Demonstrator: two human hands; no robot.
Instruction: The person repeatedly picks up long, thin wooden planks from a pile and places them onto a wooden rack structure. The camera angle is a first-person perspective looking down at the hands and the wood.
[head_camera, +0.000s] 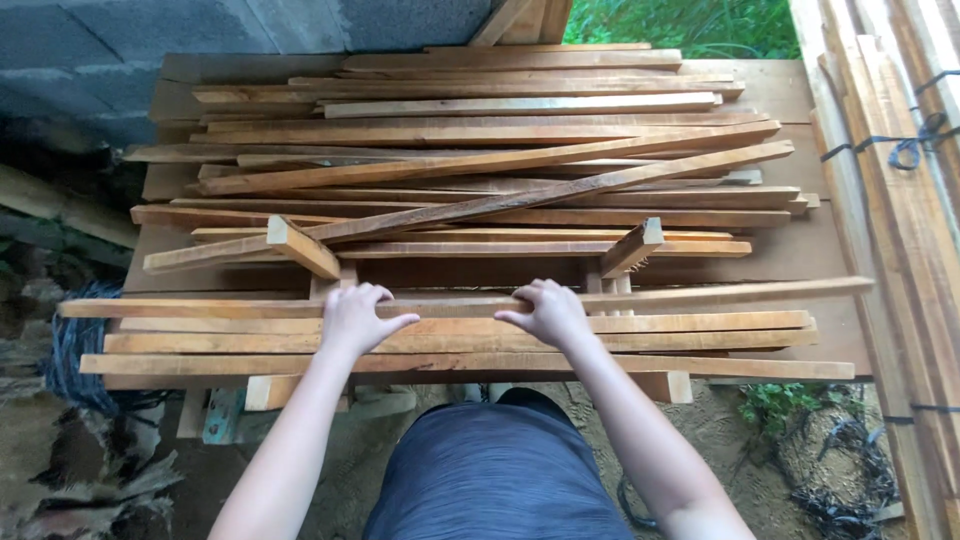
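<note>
A near stack of long wooden slats (700, 325) lies crosswise on a low wooden bench. My left hand (356, 316) rests on top of these slats, left of centre, fingers curled over the far edge of one. My right hand (546, 311) rests on the same slats a little to the right, fingers bent over the far edge too. Whether either hand actually grips a slat I cannot tell. Just beyond the hands two short upright wooden blocks, one on the left (300, 247) and one on the right (632, 246), stick up between the stacks.
A larger pile of thin slats (500, 150) covers the back of the bench, some lying askew. Strapped bundles of boards (900, 150) run along the right. A grey block wall (150, 40) stands at the back left, grass (690, 22) behind. Dirt and rubble lie below.
</note>
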